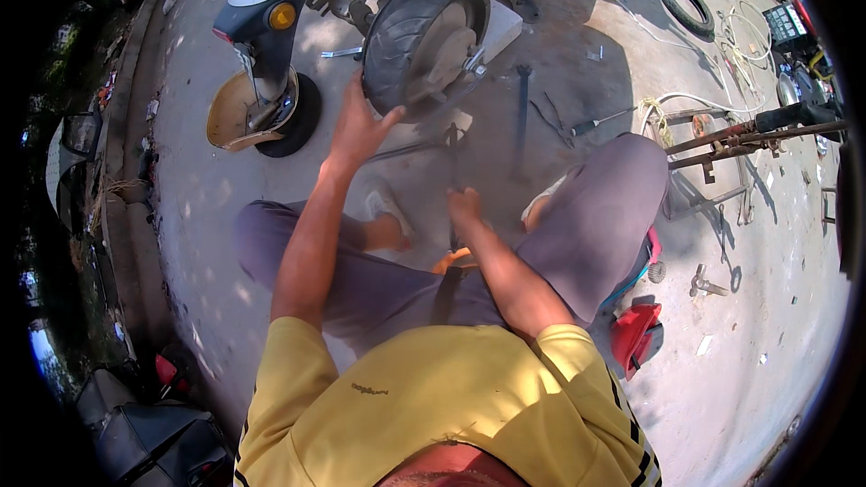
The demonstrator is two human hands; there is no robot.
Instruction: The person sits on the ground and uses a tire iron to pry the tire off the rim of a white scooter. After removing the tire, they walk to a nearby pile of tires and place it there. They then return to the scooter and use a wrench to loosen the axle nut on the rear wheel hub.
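A scooter wheel with a black tyre (386, 59) stands on the ground in front of me, beneath the raised scooter's spring and frame. Against the tyre's lower left side lies my left hand (363, 122), thumb spread away from the fingers; the fingertips are partly hidden. My right hand (465, 207), between my knees, is closed round a slim dark metal tool (455, 158). The tool points away from me toward the bottom of the wheel; its far end is blurred, so its kind is unclear. A dark bar (404, 151) is on the ground between my hands.
Left of the wheel, a tan bowl-shaped container (230, 117) holds parts. To the right are a screwdriver (603, 123), a long wrench (523, 99), a hammer (708, 282), a loose tyre (686, 5), a pale hose (749, 36), a metal frame (708, 207) and a red bag (635, 335).
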